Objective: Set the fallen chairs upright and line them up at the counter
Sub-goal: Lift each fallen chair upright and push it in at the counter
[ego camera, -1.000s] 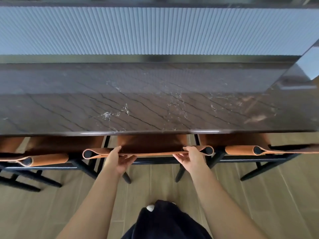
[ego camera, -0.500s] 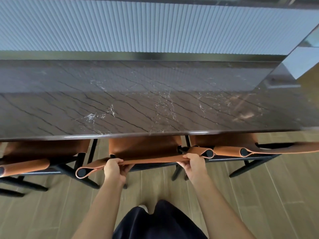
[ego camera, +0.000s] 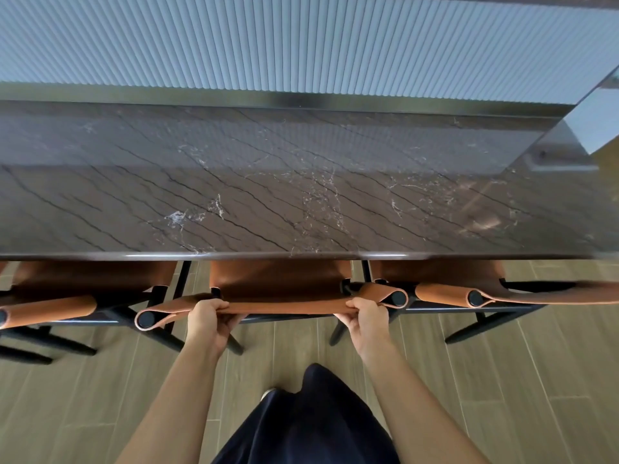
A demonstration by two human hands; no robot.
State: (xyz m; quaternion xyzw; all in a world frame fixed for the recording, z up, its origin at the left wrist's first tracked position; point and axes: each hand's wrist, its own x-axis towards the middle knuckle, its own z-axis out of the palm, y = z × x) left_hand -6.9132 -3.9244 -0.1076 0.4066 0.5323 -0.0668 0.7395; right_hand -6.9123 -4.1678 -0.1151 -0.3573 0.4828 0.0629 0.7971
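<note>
Three chairs with tan leather seats and black frames stand upright under the near edge of the dark marble counter (ego camera: 301,195). The middle chair (ego camera: 281,283) is directly before me. My left hand (ego camera: 209,321) and my right hand (ego camera: 366,318) both grip the top of its leather backrest, a shoulder's width apart. The backrest is slightly skewed, its left end nearer to me. The left chair (ego camera: 83,279) and the right chair (ego camera: 445,276) flank it closely; the right chair's backrest end nearly touches the middle one's.
A ribbed grey panel (ego camera: 301,45) rises behind the counter. Wood-look floor tiles (ego camera: 502,380) spread below. My dark-clothed leg (ego camera: 311,420) is just behind the middle chair. Black chair legs (ego camera: 43,346) splay out toward me on the floor.
Both hands have closed fully around the middle chair's backrest. Its left end has swung toward me, while its right end has moved close to the right chair.
</note>
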